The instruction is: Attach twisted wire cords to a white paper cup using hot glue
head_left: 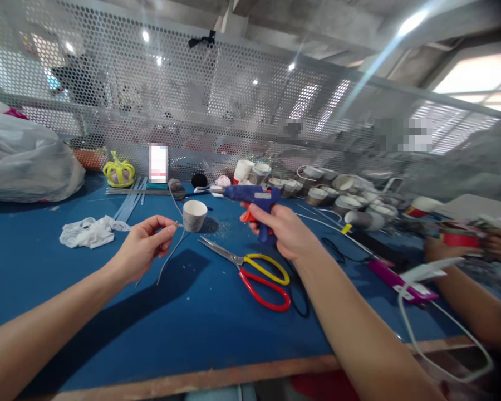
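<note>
My left hand (pixel 144 245) is closed in a pinch on a thin grey cord (pixel 172 257), whose loose ends hang below the fingers. Just beyond the fingertips stands a small grey-white cup (pixel 195 217), upright on the table. My right hand (pixel 290 228) grips a blue hot glue gun (pixel 253 194), its fingers by the orange trigger. The gun's nozzle points left, above and behind the cup. Under the two hands lie scissors (pixel 237 260) with one yellow and one red handle, blades toward the cup.
White lace (pixel 89 231) lies left on the blue table (pixel 150 334). A yellow woven basket (pixel 119 171), a lit phone (pixel 158 162) and a plastic bag (pixel 25 156) stand behind. Several grey cups (pixel 354 203) crowd the back right. Another person's hands hold a red roll (pixel 459 238) at right.
</note>
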Available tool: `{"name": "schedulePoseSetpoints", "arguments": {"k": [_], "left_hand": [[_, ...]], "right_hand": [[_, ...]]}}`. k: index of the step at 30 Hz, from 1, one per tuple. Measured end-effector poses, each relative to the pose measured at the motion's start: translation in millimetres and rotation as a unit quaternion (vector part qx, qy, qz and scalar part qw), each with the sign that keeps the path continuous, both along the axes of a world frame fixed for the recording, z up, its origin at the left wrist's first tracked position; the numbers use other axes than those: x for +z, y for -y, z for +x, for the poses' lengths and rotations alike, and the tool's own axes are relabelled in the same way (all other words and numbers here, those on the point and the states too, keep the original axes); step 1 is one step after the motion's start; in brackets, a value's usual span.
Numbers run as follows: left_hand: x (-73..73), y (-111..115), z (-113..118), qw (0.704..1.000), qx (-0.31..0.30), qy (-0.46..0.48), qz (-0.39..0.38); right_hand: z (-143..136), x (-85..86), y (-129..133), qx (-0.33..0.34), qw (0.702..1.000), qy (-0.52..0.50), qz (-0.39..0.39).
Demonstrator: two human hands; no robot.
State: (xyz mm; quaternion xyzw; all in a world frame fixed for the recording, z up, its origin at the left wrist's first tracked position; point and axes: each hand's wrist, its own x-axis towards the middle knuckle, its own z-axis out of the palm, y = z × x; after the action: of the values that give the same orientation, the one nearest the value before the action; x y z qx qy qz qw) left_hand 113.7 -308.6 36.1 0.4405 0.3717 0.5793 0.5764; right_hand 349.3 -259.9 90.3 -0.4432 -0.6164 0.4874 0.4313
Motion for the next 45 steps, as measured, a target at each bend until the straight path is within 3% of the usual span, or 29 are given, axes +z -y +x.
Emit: {"name": "schedulePoseSetpoints", "arguments": {"k": [3,6,13,17,26,38,45], "left_hand": [[0.0,0.4,0.5,1.0,-0.006,-0.003,0.0],[0.6,1.0,0.8,1.0,-0.006,-0.004,-0.003],[1.9,1.3,1.4,1.0,-0.006,-0.006,-0.009],[0.5,0.5,1.3,1.0,-0.008,-0.008,-0.011],[-1.5,0.3,0.8,1.0,-0.017,-0.013,-0.016],[-1.0,1.2,2.8,0.999,-0.015,-0.023,-0.021],[-3.0,-0.5,0.7,0.999,-0.014,-0.025,-0.028]], "right_hand": [[11.8,3.6,-23.0,-0.044,0.998,0.041,-0.021],[22.1,-5.3,-48.7,-0.086,0.989,0.116,-0.015],[34.2,-63.3,-90.5,-0.092,0.948,0.302,-0.038],[36.2,-82.1,-100.4,-0.1,0.914,0.393,-0.022],[46.0,-70.3,-115.6,-0.111,0.821,0.558,0.052],[53.0,-91.1,-124.8,-0.098,0.78,0.616,0.037],[44.2,-75.0,-120.2,-0.094,0.749,0.655,0.02]]}}
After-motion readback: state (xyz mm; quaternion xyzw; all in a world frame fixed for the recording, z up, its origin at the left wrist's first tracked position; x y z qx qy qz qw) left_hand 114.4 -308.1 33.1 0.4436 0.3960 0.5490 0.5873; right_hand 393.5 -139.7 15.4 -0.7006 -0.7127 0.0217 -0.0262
